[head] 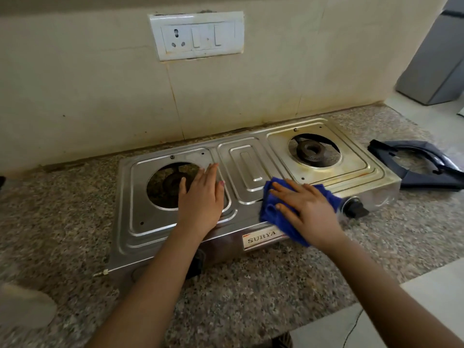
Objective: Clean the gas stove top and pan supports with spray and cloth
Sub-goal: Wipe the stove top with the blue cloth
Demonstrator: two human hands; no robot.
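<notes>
Stove (253, 169) sits on the speckled tabletop (251, 285) against the wall, its pan supports (416, 164) lifted off and stacked to the right so the steel top is bare for wiping. Left hand (200, 197) lies spread flat, apparently steadying it; right hand (303, 209), fingers spread, presses the blue cloth (270, 209) near the front edge.
</notes>
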